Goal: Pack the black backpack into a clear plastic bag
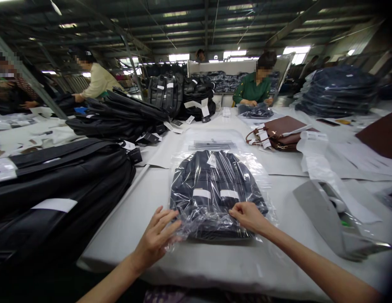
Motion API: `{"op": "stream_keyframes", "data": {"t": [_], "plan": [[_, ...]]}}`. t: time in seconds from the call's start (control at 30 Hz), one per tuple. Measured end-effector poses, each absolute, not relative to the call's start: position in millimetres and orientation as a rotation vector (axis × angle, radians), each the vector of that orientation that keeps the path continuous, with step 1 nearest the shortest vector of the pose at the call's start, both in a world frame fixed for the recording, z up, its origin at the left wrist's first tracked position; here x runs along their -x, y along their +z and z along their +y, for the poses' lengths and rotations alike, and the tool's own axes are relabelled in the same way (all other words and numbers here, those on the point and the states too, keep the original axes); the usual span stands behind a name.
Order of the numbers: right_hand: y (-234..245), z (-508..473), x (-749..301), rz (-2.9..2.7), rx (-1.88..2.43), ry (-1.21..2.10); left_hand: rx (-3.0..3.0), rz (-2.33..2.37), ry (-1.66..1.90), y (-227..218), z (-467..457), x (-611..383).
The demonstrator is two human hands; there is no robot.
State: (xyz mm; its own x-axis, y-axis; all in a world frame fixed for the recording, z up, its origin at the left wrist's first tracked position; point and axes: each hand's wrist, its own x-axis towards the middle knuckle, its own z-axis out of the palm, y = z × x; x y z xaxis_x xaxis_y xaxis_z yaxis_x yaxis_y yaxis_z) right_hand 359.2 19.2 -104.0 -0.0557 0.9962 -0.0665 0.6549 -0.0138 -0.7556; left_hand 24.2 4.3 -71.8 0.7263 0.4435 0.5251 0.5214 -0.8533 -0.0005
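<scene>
A black backpack (214, 172) lies flat in front of me inside a clear plastic bag (196, 216), its two straps wrapped with white bands. The bag's near edge is crumpled and folded over the lower part of the backpack. My left hand (156, 233) is at the bag's left near corner, fingers spread and touching the film. On the right side, my right hand (248, 216) pinches the film near the lower right of the backpack, thumb and index finger together. Beyond the backpack lie flat clear bags (211, 141) with printing on them.
Black backpacks (57, 189) are piled along the left. A grey tape dispenser (328, 219) stands at right, near a brown handbag (278, 130). Bagged goods (337, 90) are stacked at the back right. Across the table a person in green (254, 88) handles a bagged item.
</scene>
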Motion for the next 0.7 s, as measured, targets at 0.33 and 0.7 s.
{"op": "stream_keyframes", "data": {"t": [0.33, 0.7], "plan": [[-109, 16, -364, -1.740, 1.676, 0.940, 2.168, -2.096, -1.730, -86, -15, -38], [-110, 19, -365, -1.765, 1.658, 1.009, 1.916, -2.946, -1.614, -99, 28, -38]]}}
